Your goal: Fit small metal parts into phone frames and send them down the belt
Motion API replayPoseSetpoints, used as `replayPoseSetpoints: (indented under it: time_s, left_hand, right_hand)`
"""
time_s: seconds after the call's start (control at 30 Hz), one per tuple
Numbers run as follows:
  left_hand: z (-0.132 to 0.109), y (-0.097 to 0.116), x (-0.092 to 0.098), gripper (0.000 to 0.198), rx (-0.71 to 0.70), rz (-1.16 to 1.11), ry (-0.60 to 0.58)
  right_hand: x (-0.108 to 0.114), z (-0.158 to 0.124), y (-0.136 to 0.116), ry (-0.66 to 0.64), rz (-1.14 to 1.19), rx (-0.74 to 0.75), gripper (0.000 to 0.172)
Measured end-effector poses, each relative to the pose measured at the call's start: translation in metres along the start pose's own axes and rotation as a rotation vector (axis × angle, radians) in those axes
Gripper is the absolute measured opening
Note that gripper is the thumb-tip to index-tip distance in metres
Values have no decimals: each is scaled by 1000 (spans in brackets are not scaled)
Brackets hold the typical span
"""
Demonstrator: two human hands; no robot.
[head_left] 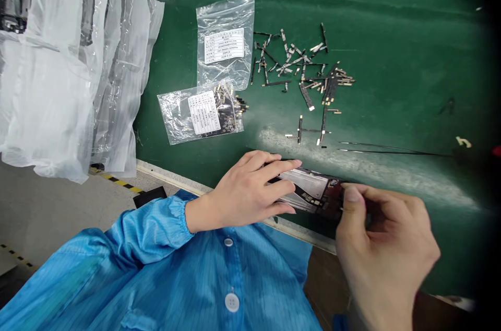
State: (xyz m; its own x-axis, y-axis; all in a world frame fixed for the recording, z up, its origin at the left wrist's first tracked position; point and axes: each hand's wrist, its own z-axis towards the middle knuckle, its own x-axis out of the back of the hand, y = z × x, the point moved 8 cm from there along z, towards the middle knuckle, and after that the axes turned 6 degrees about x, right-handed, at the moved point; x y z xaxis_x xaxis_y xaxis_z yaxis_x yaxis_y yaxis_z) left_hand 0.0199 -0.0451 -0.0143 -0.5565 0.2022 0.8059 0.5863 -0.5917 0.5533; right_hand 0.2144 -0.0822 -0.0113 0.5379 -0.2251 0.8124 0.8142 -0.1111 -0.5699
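Observation:
A phone frame (pixel 309 187) with a silver plate, a black ribbon cable and a dark reddish-brown right end lies near the bench's front edge. Across its left part spreads my left hand (pixel 250 187), gripping it between the thumb on the near side and fingers on the far side. At the frame's right end, my right hand (pixel 387 237) is closed in a pinch, thumb against index finger. What that pinch holds, if anything, is hidden. Beyond the frame lie small flex cables (pixel 301 70), loose and scattered in a pile.
Two clear labelled bags, one flattened (pixel 225 70) and one (pixel 172 117) containing small parts, lie on the green bench (pixel 391 33). Tweezers (pixel 391 150) rest right of the loose pieces. Sheets of wrapped, translucent packaging (pixel 50 91) overhang the left edge.

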Motion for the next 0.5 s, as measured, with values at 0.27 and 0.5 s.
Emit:
replayPoseSetpoints:
  time_s: [0.27, 0.5]
  left_hand:
    - [-2, -1, -4, 31, 5, 5, -19]
    - [-2, -2, -7, 30, 20, 13, -44]
  right_hand:
    - [-11, -4, -4, 87, -61, 55, 20]
    - [-20, -5, 0, 127, -66, 33, 16]
